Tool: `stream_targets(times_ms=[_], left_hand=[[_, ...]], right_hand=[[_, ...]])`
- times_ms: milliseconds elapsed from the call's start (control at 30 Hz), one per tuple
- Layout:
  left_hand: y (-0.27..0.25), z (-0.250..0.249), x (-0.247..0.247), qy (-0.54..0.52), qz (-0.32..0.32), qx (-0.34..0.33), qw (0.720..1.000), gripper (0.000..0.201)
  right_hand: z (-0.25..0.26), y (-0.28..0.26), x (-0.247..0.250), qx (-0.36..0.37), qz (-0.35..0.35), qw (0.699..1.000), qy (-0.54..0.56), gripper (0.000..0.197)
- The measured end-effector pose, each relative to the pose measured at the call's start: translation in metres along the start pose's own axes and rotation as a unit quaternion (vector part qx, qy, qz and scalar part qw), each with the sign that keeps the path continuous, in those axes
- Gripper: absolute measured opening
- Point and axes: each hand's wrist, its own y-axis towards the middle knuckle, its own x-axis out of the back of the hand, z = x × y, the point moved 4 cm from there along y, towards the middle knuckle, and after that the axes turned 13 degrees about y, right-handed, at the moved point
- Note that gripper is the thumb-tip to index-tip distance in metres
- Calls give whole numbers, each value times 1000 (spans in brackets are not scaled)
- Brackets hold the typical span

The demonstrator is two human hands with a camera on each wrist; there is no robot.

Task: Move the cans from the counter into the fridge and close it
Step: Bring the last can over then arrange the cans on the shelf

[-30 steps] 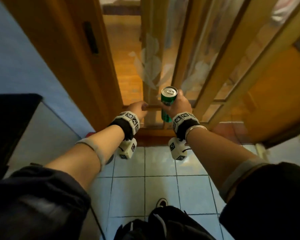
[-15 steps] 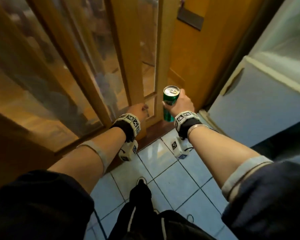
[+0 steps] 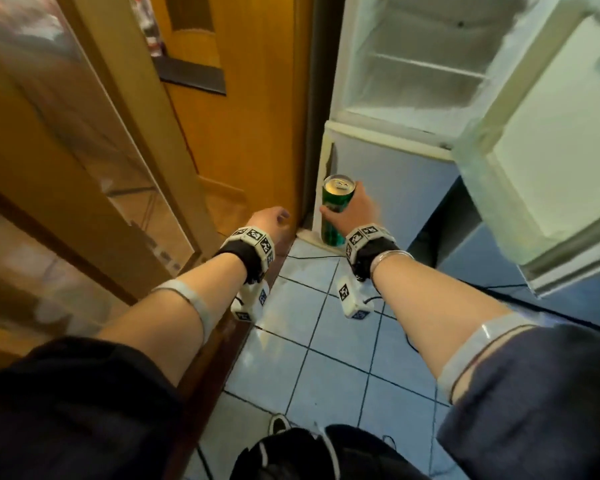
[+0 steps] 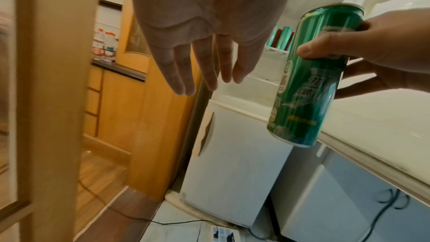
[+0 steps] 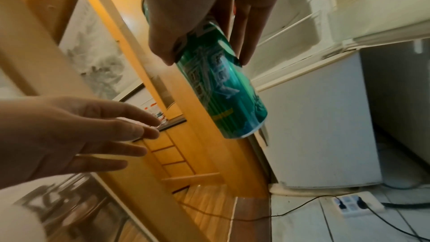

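My right hand grips a tall green can upright, thumb on one side and fingers on the other; the can and can also show in both wrist views. My left hand hangs empty beside it with straight, relaxed fingers. The white fridge stands ahead on the right, its upper door swung open. Several green and red cans stand on a shelf inside.
A wooden cabinet sits left of the fridge, and a glass-panelled wooden door fills the left. A power strip with cables lies on the tiled floor by the fridge base. My feet are below.
My view has swung right from the glass door to the open fridge. Both hands travelled along, the right one still carrying the can, now in front of the fridge's lower door.
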Motion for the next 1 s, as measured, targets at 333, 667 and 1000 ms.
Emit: stream_targets(times_ms=[333,667,1000], left_hand=[[103,-85,-1,25,20,-106,994,35],[245,-181,18,49,6,-143,988,36],[361,-252,70,31,-27,-170,985,33]], right_hand=[[-33,68,59,-60,-91,994,-20,64],[-56,211,109,-93,-119,987,-52,66],[-45,341,151,-68,-145,985,-65,65]])
